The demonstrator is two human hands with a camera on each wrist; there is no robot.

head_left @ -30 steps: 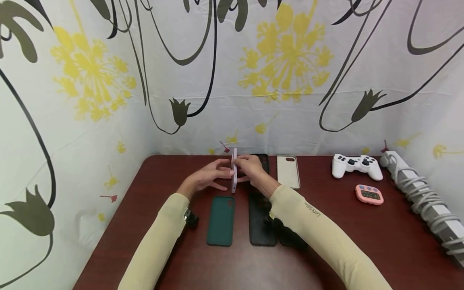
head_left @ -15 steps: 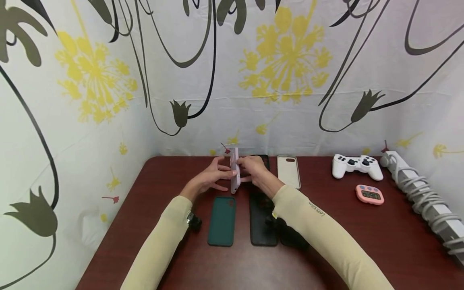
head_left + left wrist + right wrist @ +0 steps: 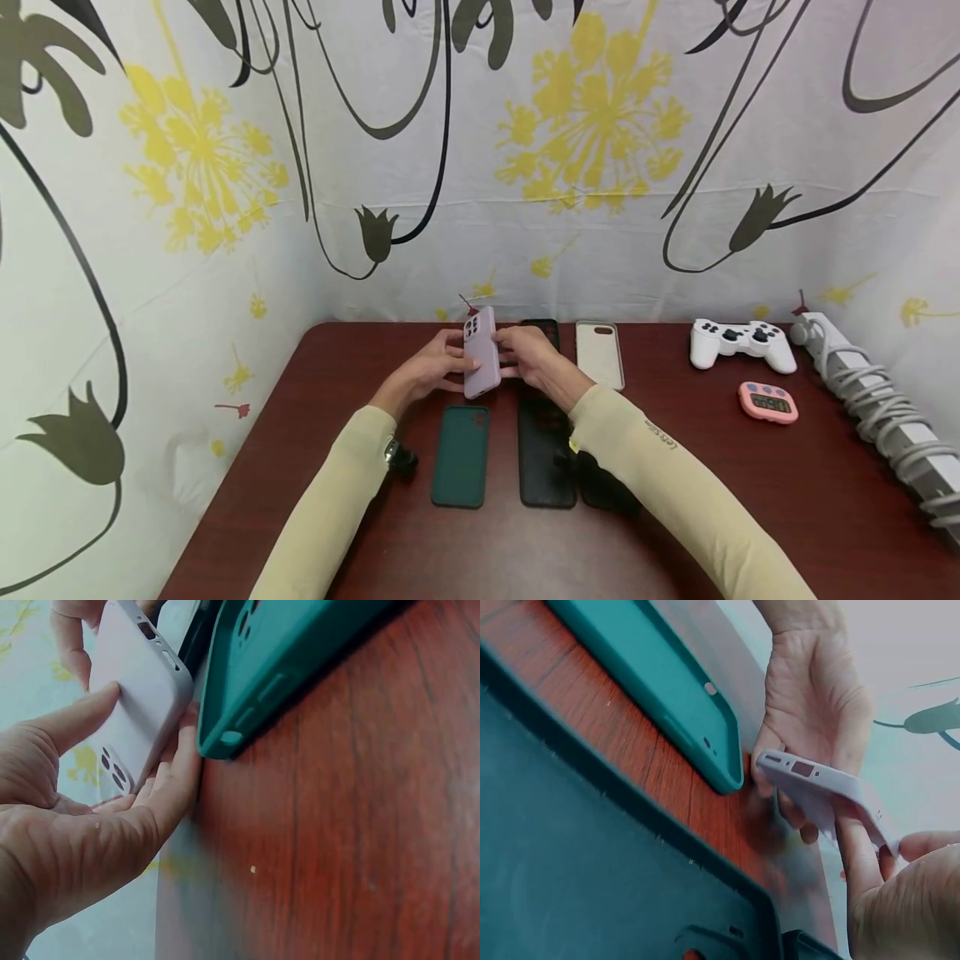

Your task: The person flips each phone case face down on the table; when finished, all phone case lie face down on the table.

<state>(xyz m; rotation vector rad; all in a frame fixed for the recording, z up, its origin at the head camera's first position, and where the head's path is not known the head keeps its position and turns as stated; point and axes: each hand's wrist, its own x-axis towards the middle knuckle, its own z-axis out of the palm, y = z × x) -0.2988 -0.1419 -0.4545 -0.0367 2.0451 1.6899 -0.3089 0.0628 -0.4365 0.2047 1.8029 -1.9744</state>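
Note:
A lavender phone case (image 3: 481,358) is held up between both hands near the far edge of the table, its back with the camera cutouts facing the head camera. My left hand (image 3: 429,368) grips it from the left, thumb across the back and fingers behind, as the left wrist view shows on the case (image 3: 139,697). From the other side, my right hand (image 3: 531,357) pinches its edge; in the right wrist view a finger of the right hand (image 3: 907,900) reaches to the inner side. A teal phone case (image 3: 460,458) lies just in front of the hands.
Black phone cases (image 3: 546,471) lie beneath and beside the right forearm, partly hidden. A cream case (image 3: 598,357) lies at the back. Further right are a white game controller (image 3: 741,345), a pink timer (image 3: 767,403) and a cord-wrapped power strip (image 3: 873,400). Patterned cloth hangs behind.
The lavender case has turned from edge-on so that its back faces the head camera. Both hands keep hold of it and stay nearly in place.

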